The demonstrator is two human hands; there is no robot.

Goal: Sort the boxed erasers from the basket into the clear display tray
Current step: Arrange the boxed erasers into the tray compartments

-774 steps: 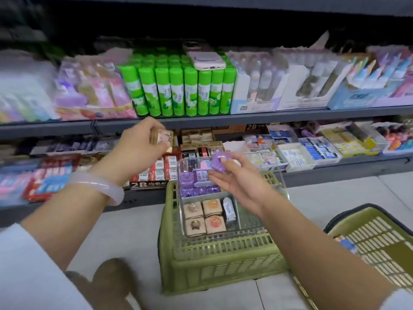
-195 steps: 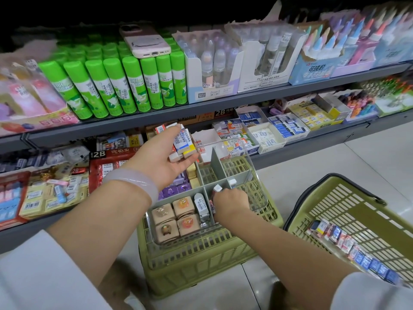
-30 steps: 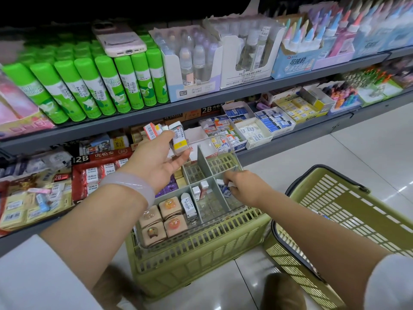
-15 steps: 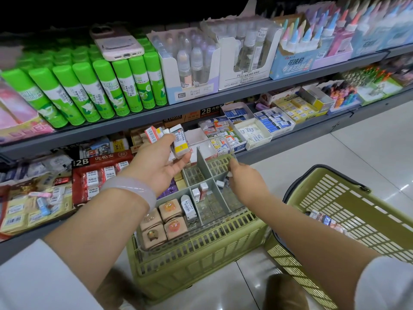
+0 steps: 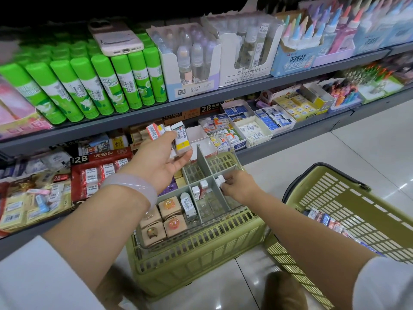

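Observation:
A clear display tray [image 5: 225,158] with grey dividers sits on an overturned green crate [image 5: 196,253]. My left hand [image 5: 161,162] is raised above the tray's far left and grips several boxed erasers [image 5: 178,139]. My right hand [image 5: 239,186] is at the tray's right compartment, pinching a small white boxed eraser [image 5: 220,180] against the grey divider. Two small red-and-white boxes [image 5: 200,189] stand in the middle compartment, beside an upright white eraser [image 5: 187,204]. Tan boxed erasers [image 5: 163,218] fill the near-left compartment. A green basket [image 5: 348,211] at the right holds more boxed erasers [image 5: 324,220].
Store shelves run behind the tray: green glue sticks [image 5: 89,86] with a pink phone [image 5: 115,38] lying on top, bottles in white cartons, and open eraser boxes [image 5: 252,128] on the lower shelf. Pale tiled floor [image 5: 368,144] lies at the right. A brown shoe [image 5: 283,291] shows below.
My right hand has shifted slightly towards me along the divider with a small white box in its fingers. My left hand stays raised with its erasers.

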